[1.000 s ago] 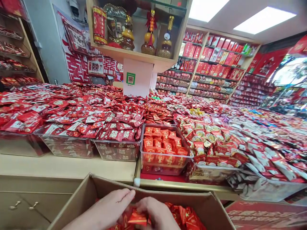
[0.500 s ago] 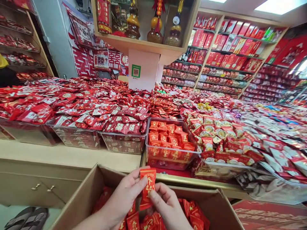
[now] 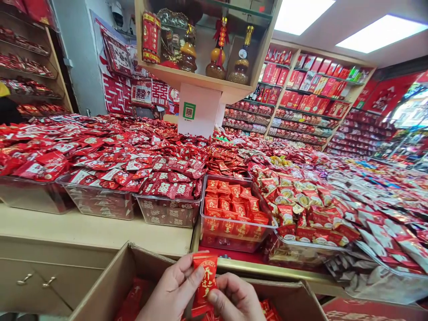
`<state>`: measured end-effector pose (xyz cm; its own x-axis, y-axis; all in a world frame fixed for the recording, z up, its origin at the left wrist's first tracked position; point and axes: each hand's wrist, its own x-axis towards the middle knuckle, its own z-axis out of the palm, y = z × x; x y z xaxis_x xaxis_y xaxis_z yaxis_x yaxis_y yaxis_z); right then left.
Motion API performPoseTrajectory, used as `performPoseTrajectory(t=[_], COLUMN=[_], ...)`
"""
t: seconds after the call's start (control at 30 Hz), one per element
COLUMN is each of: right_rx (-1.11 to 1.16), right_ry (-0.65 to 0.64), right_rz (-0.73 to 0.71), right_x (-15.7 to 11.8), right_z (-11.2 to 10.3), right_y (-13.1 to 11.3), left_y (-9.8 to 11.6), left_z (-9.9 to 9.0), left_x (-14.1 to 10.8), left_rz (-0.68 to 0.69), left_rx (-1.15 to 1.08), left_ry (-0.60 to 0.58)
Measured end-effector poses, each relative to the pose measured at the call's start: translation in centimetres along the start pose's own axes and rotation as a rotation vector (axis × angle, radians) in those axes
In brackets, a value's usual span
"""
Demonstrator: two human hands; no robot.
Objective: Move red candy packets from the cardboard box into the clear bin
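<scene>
Now both hands' fingers (image 3: 192, 285) pinch the flat red packet with gold characters (image 3: 204, 283) (upright, slightly tilted), thumbs across its front.

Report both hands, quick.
Left hand: closed, pinching a red plastic sweet packet with gold lettering.
Right hand: closed, pinching the same packet.
</scene>
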<state>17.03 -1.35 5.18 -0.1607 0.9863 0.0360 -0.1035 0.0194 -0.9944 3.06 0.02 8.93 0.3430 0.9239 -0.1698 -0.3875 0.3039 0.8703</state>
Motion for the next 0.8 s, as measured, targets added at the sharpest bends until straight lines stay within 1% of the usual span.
performPoseTrajectory(t=[0.07,0.13,0.17,0.2,0.27,0.3,0.37,0.4,0.47,0.53,0.57,0.63,0.7,0.77,0.8], right_rx=[-0.162,-0.391,-0.507,-0.578,-0.578,-0.549,-0.545,-0.56,-0.6,-0.606,-0.602,-0.594,-0.59,-0.588,-0.581], right_ry=[0.058,0.159,0.199,0.246,0.282,0.288,0.271,0.259,0.229,0.199,0.185,0.164,0.143,0.137,0.139], right_rz=[-0.051,-0.144,-0.188,-0.22,-0.245,-0.23,-0.179,-0.156,-0.131,-0.136,-0.143,-0.154,-0.16,-0.15,-0.141], right_x=[0.8,2.6,3.9,5.5,8.8,10.5,13.3,14.3,15.4,15.7,15.5,15.0,14.5,14.1,14.0], right_z=[-1.4,-3.1,-4.0,-4.9,-6.2,-6.6,-6.8,-6.7,-6.3,-6.0,-6.0,-6.3,-6.9,-7.4,-7.5], right_y=[-2.8,-6.4,-8.1,-9.5,-11.3,-11.5,-11.2,-10.8,-10.1,-9.8,-9.8,-10.2,-10.7,-11.0,-11.0], left_y=[0.1,0.1,0.0,-0.1,-0.4,-0.5,-0.9,-1.1,-1.2,-1.0,-0.6,0.5,2.2,4.3,5.3], left_z=[-0.5,-1.1,-1.3,-1.5,-1.7,-1.7,-1.7,-1.7,-1.7,-1.7,-1.7,-1.8,-1.7,-1.4,-1.1], left_x=[0.0,0.0,0.1,0.1,0.2,0.2,0.3,0.2,0.2,0.0,-0.1,-0.2,0.2,1.3,2.1], left_rz=[0.018,0.053,0.07,0.081,0.098,0.111,0.14,0.145,0.139,0.161,0.202,0.345,0.488,0.585,0.619], left_rx=[0.078,0.195,0.245,0.28,0.333,0.366,0.448,0.49,0.574,0.714,0.806,0.962,1.039,1.093,1.141], left_ry=[0.025,0.024,0.005,-0.017,-0.065,-0.09,-0.147,-0.171,-0.197,-0.201,-0.203,-0.194,-0.123,-0.023,0.005])
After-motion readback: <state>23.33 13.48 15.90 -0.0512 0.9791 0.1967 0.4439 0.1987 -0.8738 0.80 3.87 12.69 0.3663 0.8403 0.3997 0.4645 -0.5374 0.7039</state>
